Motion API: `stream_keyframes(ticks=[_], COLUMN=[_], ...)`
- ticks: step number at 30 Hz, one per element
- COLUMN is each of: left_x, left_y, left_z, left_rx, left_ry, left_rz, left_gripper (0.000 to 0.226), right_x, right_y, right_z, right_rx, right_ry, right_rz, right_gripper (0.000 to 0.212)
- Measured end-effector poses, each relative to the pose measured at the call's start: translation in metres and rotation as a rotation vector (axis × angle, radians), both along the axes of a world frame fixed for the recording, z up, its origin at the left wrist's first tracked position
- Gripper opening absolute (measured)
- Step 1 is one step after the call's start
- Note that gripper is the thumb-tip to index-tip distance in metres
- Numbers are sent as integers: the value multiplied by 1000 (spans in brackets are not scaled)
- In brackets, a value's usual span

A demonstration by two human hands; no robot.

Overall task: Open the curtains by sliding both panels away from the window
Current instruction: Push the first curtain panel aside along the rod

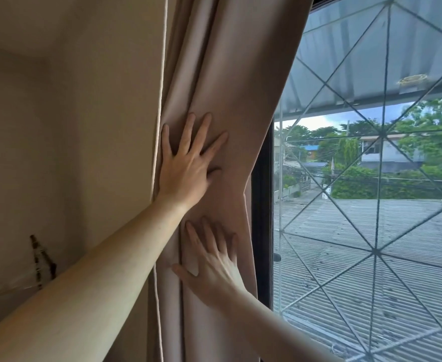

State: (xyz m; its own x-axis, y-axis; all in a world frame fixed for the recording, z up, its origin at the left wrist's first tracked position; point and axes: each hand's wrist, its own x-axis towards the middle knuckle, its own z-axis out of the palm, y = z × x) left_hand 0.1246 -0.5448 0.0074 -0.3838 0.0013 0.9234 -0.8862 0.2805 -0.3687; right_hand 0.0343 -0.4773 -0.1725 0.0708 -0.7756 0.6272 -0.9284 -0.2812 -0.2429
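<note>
A beige curtain panel (227,74) hangs bunched in folds at the left side of the window (371,205), next to the wall. My left hand (188,163) lies flat on the folds with fingers spread, thumb tucked into a crease. Lower down, my right hand (212,262) also presses flat on the fabric, fingers apart and pointing up. Neither hand grips the cloth. The other curtain panel is out of view.
A cream wall (70,126) fills the left, with a dark object (42,259) low against it. The dark window frame (263,231) stands right of the curtain. Behind the glass is a diagonal metal grille (376,249), a corrugated roof and trees.
</note>
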Motion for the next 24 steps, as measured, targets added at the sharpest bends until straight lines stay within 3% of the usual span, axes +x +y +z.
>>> stream_keyframes(ticks=[13,24], left_x=[-8,-45], left_y=[32,123], left_z=[-15,-27], left_rx=[18,124], left_ry=[-10,25], left_rz=[-101,-284], left_gripper=[78,68], right_x=[-10,-52], right_y=[49,143], right_z=[-15,-34], right_rx=[-25,-55], right_ry=[83,91], right_rz=[-132,-203], right_gripper=[89,88])
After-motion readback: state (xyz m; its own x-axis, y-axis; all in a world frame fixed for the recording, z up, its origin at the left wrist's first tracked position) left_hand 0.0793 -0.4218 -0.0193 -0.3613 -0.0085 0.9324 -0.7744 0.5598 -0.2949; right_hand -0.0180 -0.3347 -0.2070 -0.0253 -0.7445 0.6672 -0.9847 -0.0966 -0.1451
